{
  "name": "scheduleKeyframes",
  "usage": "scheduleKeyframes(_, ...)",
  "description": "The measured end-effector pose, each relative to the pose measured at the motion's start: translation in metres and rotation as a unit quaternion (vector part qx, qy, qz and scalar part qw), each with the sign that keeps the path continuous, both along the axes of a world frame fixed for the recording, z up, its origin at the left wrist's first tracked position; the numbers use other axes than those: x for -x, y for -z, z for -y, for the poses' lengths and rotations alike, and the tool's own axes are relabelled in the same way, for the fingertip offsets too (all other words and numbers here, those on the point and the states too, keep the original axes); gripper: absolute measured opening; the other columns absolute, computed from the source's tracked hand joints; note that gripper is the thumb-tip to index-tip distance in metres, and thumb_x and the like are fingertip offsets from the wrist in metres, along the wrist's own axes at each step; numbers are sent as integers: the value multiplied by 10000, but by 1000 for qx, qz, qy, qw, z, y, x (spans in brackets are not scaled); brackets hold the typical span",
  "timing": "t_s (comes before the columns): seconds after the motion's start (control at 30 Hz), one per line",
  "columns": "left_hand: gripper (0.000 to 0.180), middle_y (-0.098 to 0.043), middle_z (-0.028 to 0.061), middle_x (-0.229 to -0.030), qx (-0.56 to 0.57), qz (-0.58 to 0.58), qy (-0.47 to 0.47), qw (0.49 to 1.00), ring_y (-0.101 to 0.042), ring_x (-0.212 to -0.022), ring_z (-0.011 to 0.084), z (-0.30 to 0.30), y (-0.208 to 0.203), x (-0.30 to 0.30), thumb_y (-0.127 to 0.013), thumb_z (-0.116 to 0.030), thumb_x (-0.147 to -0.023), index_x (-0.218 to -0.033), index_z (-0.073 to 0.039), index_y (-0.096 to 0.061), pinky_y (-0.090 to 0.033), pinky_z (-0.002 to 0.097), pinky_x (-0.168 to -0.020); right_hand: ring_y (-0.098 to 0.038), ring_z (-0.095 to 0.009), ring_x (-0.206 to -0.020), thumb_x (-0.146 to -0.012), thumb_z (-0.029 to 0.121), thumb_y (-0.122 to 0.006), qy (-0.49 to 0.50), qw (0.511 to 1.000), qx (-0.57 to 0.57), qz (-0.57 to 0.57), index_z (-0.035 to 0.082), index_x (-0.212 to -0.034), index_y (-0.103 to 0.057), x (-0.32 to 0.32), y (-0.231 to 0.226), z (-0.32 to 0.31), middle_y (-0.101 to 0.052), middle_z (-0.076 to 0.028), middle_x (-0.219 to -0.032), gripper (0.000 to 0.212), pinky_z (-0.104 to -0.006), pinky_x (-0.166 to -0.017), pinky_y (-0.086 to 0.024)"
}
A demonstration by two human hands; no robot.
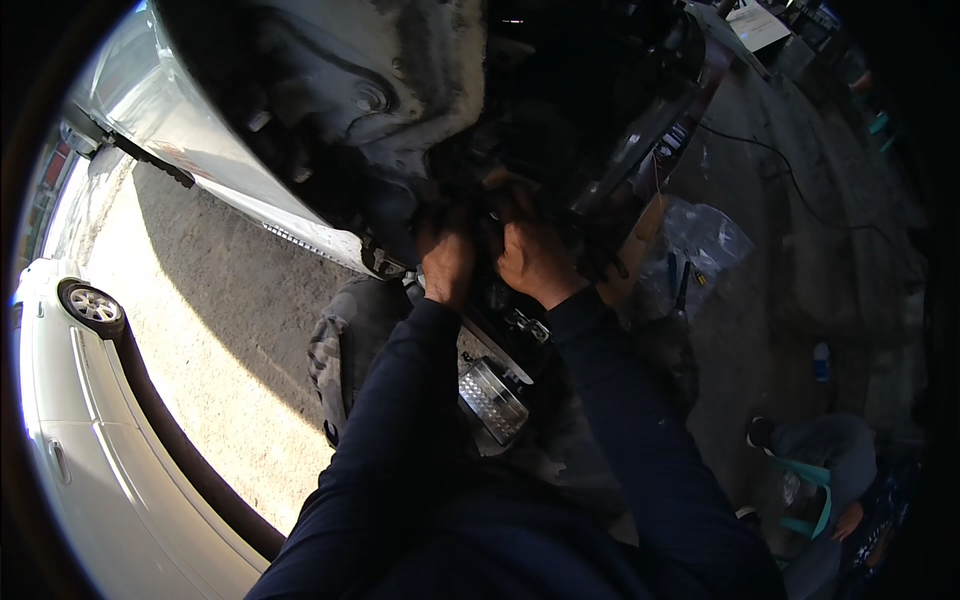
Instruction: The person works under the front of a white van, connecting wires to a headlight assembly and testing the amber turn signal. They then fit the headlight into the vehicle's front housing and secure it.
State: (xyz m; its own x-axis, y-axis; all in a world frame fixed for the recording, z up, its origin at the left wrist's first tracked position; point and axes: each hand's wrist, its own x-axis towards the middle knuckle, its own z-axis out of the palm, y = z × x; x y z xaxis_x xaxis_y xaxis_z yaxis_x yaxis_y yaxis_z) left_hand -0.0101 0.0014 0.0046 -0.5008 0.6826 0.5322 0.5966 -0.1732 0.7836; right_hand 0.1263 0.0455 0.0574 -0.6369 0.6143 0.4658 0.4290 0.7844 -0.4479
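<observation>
Both my arms, in dark blue sleeves, reach forward into the shadowed front of a car. My left hand (447, 265) is bent down with its fingers curled among dark parts. Close beside it on the right, my right hand (533, 258) also has bent fingers closed on something in the shadow. What either hand grips is too dark to make out. A pale, dirty metal panel (425, 90) of the car rises just beyond the hands. Below them, a rectangular lamp (492, 400) with a patterned clear lens shows between my forearms.
The car's silver fender (215, 150) curves along the left. Another pale car (85, 400) stands farther left in sunlight. At right, a clear plastic bag (715, 240) lies with hand tools, and a cable (790, 170) crosses the floor. A person sits on a green stool (815, 480) at lower right.
</observation>
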Motion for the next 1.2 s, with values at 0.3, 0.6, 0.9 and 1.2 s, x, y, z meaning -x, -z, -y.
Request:
scheduleKeyframes(0.3, 350, -535, 285, -1283, 137, -64, -27, 988, -513, -1186, 460, 14, -7, -11, -563, -120, -891, -1234, -95, -629, -447, 475, -1002, -541, -419, -1198, -908, 129, -585, -3, 999, -10, -47, 10, -1373, -427, 6, -2, -1, -501, -221, -1331, 506, -460, -952, -502)
scheduleKeyframes(0.6, 304, -588, 278, -1176, 74, -74, -53, 993, -555, -1098, 453, 7, -11, -17, -561, -245, -954, -1207, -91, -631, -465, 475, -911, -581, -421, -1182, -969, 186, -572, 15, 986, 48, -157, 27, -1384, -429, 15, 11, 1, -566, -224, -1306, 466, -443, -943, -507)
scheduleKeyframes(0.9, 421, -639, 275, -1114, 61, 214, -8, 975, -617, -1009, 385, -2, -28, -16, -539, -330, -1016, -1241, 17, -613, -463, 434, -891, -575, -345, -1242, -1037, 265, -493, -9, 979, 68, -194, 95, -1403, -487, 28, 39, -24, -585, -180, -1343, 404, -383, -992, -485)
scheduleKeyframes(1.2, 325, -606, 282, -1118, 50, -90, -78, 992, -602, -995, 433, 1, -4, -13, -554, -257, -980, -1199, -25, -616, -479, 456, -849, -594, -274, -1200, -1016, 200, -512, -10, 873, 337, -353, 34, -1345, -522, 42, 45, -22, -603, -152, -1305, 369, -352, -1006, -472)
